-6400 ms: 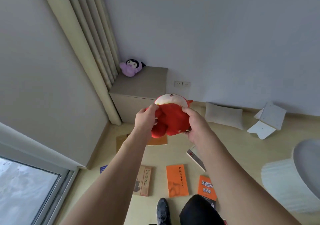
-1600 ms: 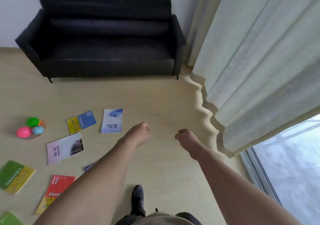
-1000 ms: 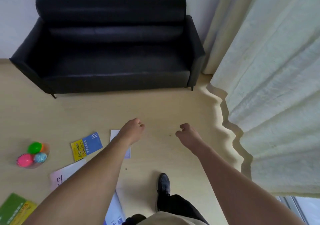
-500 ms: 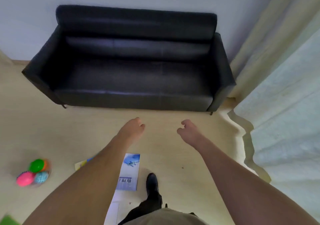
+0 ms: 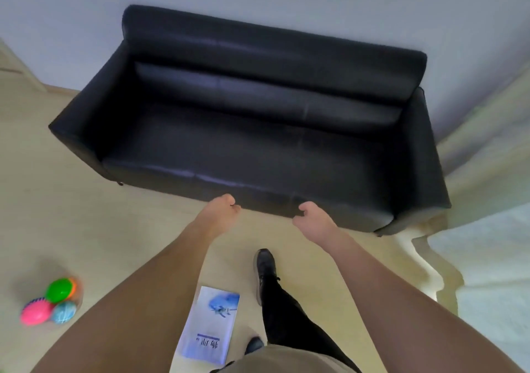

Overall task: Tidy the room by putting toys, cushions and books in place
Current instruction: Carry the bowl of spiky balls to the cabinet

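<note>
Left hand (image 5: 219,213): I see loosely curled fingers, holding nothing.
Right hand (image 5: 314,220): same, empty.
Book (image 5: 209,325): on floor, lower edge hidden by my clothing.
Toy balls (image 5: 48,305): floor, far left, blurred.

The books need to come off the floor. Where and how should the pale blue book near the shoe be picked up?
Take the book by its long right edge, the side facing the shoe. It lies flat and closed on the floor, so a pinch from above probably won't work: slide fingertips under that edge, thumb on the cover. The right hand holds nothing and looks better placed, since the left arm crosses over the other edge.
</note>
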`<act>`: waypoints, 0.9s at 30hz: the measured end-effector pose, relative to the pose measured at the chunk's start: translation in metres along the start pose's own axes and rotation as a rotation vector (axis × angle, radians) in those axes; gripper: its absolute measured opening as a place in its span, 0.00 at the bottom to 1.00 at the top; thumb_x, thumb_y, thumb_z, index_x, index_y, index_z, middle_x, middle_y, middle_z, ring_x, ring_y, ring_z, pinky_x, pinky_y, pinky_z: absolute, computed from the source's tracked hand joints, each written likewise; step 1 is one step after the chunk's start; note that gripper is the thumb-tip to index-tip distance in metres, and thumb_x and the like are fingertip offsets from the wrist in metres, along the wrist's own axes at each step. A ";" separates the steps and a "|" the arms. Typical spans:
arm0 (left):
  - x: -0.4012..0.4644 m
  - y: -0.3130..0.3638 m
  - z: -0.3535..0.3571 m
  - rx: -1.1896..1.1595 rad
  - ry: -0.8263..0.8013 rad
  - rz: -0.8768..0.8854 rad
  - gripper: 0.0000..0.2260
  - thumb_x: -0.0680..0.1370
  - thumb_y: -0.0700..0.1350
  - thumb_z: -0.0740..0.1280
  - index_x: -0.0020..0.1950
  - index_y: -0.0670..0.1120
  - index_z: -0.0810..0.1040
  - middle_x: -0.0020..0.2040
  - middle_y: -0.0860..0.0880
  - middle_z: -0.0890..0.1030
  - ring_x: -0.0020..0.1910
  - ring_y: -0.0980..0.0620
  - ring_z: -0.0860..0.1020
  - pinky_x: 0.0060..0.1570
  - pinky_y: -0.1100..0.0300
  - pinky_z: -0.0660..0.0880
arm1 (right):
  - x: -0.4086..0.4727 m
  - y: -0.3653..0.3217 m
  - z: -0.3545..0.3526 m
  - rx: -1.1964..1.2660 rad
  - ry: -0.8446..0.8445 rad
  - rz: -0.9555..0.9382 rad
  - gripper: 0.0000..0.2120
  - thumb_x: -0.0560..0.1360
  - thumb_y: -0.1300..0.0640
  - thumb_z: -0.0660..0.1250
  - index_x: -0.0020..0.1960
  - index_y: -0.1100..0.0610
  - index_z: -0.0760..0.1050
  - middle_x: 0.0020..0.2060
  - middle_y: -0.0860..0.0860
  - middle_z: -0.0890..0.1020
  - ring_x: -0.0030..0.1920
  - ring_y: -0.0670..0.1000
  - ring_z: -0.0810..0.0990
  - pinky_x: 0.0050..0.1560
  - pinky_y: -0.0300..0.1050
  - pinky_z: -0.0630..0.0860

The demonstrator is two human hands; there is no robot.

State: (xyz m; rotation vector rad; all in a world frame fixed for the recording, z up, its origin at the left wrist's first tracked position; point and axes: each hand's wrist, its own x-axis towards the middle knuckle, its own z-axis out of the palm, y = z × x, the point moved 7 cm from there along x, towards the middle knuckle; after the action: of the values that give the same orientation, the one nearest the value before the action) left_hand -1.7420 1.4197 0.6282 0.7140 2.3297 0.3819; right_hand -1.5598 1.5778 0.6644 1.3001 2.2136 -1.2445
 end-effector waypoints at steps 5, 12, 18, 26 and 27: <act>0.055 -0.011 -0.064 -0.133 0.072 -0.159 0.14 0.83 0.47 0.59 0.61 0.40 0.75 0.58 0.42 0.79 0.59 0.41 0.77 0.55 0.54 0.72 | 0.088 -0.084 -0.016 -0.065 -0.073 -0.082 0.25 0.78 0.54 0.59 0.74 0.54 0.62 0.69 0.54 0.69 0.59 0.53 0.73 0.59 0.48 0.72; 0.103 -0.074 -0.140 -0.286 0.186 -0.290 0.11 0.83 0.45 0.57 0.53 0.40 0.74 0.52 0.44 0.76 0.56 0.43 0.75 0.54 0.55 0.68 | 0.172 -0.213 0.013 -0.202 -0.205 -0.209 0.25 0.78 0.53 0.59 0.74 0.53 0.61 0.70 0.52 0.68 0.65 0.53 0.72 0.60 0.47 0.70; 0.105 -0.162 -0.177 -0.475 0.259 -0.481 0.17 0.83 0.46 0.58 0.69 0.42 0.72 0.67 0.43 0.75 0.66 0.42 0.73 0.64 0.52 0.68 | 0.206 -0.311 0.090 -0.355 -0.359 -0.311 0.25 0.78 0.53 0.60 0.74 0.53 0.62 0.70 0.53 0.68 0.67 0.54 0.70 0.63 0.47 0.69; 0.129 -0.314 -0.206 -0.631 0.294 -0.652 0.18 0.81 0.48 0.59 0.68 0.42 0.73 0.66 0.43 0.76 0.64 0.42 0.74 0.61 0.54 0.70 | 0.247 -0.430 0.217 -0.520 -0.491 -0.383 0.25 0.78 0.54 0.59 0.74 0.54 0.61 0.70 0.52 0.68 0.60 0.51 0.71 0.57 0.45 0.70; 0.129 -0.340 -0.207 -0.661 0.304 -0.694 0.18 0.81 0.48 0.59 0.68 0.42 0.73 0.66 0.43 0.76 0.64 0.43 0.74 0.61 0.54 0.70 | 0.252 -0.445 0.246 -0.560 -0.520 -0.389 0.25 0.78 0.54 0.59 0.74 0.54 0.61 0.70 0.53 0.68 0.59 0.51 0.71 0.57 0.45 0.70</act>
State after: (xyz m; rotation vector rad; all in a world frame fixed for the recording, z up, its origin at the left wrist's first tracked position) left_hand -2.0943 1.2038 0.5650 -0.4881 2.3246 0.9048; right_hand -2.1035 1.4276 0.6032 0.3013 2.2223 -0.8361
